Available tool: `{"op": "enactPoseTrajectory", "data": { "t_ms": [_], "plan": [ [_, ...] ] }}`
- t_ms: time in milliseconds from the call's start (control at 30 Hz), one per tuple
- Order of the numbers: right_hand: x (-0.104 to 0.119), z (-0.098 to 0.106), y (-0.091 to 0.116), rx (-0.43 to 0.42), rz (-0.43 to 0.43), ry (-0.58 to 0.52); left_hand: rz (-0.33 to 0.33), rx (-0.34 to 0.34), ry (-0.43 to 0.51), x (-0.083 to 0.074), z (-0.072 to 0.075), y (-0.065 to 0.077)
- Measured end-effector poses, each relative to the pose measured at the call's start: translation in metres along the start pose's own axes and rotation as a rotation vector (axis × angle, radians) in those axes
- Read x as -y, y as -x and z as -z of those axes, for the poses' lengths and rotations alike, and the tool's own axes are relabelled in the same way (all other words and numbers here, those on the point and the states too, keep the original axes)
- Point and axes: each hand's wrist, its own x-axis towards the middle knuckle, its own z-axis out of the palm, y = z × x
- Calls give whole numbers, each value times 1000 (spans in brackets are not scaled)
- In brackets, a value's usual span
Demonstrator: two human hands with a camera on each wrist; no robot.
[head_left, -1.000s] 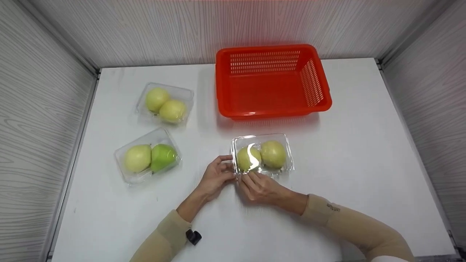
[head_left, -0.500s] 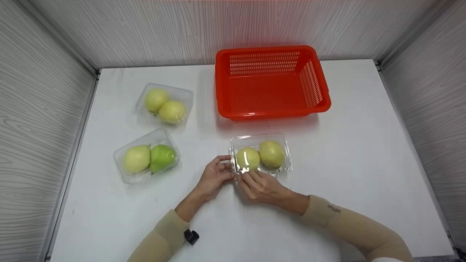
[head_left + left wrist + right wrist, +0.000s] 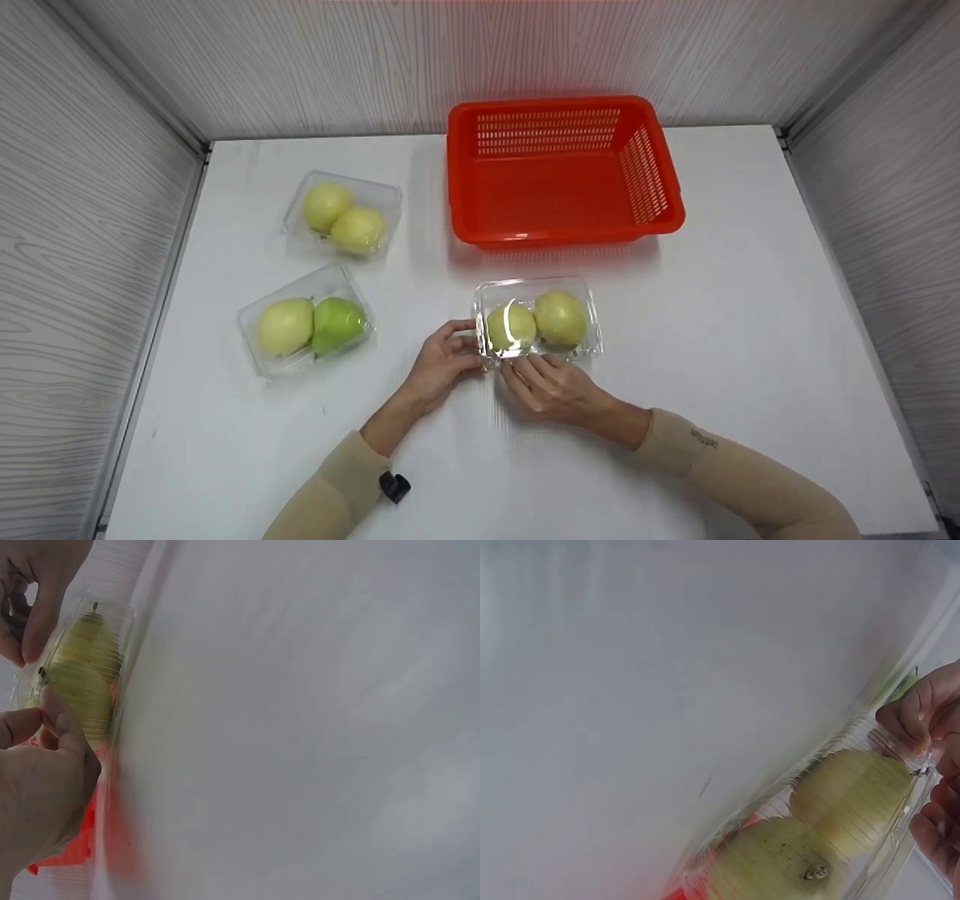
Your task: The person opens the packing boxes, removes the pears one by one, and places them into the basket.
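In the head view, a clear plastic clamshell box (image 3: 534,283) with two yellow-green pears (image 3: 561,319) inside lies on the table, its lid down over them. My left hand (image 3: 444,366) is at its left front corner, with thumb and finger pinching the plastic rim, as the left wrist view shows. Curled at the front edge, my right hand (image 3: 555,390) has thumb and fingertips gathered on the rim, just right of the left hand. Ridged plastic walls cover the pears (image 3: 855,799) in the right wrist view.
A red plastic basket (image 3: 562,238) stands behind the clamshell box, near the back wall. To the left lie two more clear boxes, one (image 3: 386,193) holding two yellow pears, the other (image 3: 322,281) one yellow and one green pear. Panelled walls (image 3: 90,247) border the white table.
My right hand has slid slightly right along the box's front edge, away from the left hand. The left hand and the box stay nearly in place.
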Motion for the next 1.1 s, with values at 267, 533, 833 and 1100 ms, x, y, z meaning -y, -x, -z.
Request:
{"op": "enactPoseTrajectory", "data": {
  "t_ms": [267, 533, 833, 1100],
  "plan": [
    [-6, 7, 13, 10, -11, -20, 5, -18, -2, 0, 1, 1],
    [-13, 11, 26, 4, -56, -48, 3, -7, -6, -1, 4, 0],
    [-22, 16, 38, -47, -110, -61, -2, -21, -2, -2, 4, 0],
    [-28, 21, 52, -23, -121, -59, 0, -31, -22, -4, 5, 0]
  ]
}}
